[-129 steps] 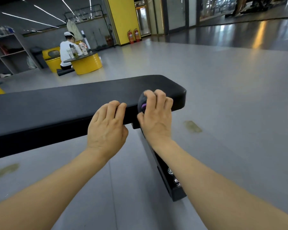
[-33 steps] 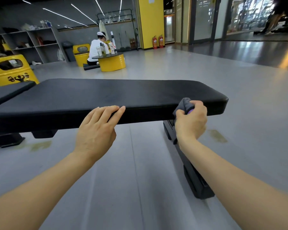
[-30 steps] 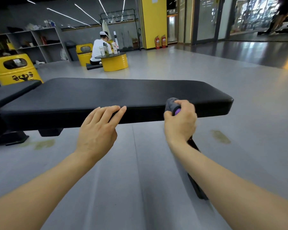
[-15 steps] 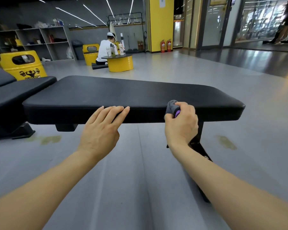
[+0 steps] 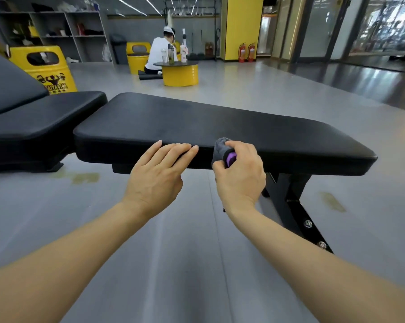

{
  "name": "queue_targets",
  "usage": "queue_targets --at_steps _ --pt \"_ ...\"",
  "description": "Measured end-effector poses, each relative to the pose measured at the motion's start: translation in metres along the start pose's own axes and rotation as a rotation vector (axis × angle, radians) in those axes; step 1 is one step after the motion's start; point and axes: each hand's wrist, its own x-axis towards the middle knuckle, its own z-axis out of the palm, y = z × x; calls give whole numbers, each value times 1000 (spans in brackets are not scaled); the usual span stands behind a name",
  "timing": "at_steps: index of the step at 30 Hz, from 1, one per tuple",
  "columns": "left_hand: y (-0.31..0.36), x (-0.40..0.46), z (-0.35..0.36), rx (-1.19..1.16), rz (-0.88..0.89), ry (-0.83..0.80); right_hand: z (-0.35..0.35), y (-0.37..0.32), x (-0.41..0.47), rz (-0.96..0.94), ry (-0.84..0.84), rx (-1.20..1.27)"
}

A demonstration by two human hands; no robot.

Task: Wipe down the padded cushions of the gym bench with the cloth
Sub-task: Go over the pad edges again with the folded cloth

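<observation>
A black padded bench cushion (image 5: 220,122) runs across the middle of the view. My right hand (image 5: 241,176) grips a bunched grey cloth (image 5: 220,148) with a purple patch and holds it against the cushion's near side edge. My left hand (image 5: 157,176) rests beside it with straight fingers touching the same edge. A second black cushion (image 5: 40,117) adjoins at the left, and a raised black pad sits behind it at the far left.
The bench's black metal leg (image 5: 292,206) slants down to the grey floor at the right. Further back are a yellow bin (image 5: 47,68), a yellow drum table (image 5: 180,72) with bottles, a seated person (image 5: 158,53) and shelves (image 5: 57,26).
The view has shifted left along the bench, so the second cushion now shows. My right hand has slid the cloth left along the near edge, closer to my left hand.
</observation>
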Motion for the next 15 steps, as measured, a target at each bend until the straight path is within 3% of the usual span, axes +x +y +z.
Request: queue_targets --at_steps 7,15 --pt "-11 9 -35 -198 -165 -147 -10 -44 8 185 -287 35" --pt "-48 14 -106 -502 -633 -510 -37 -105 16 486 -699 202"
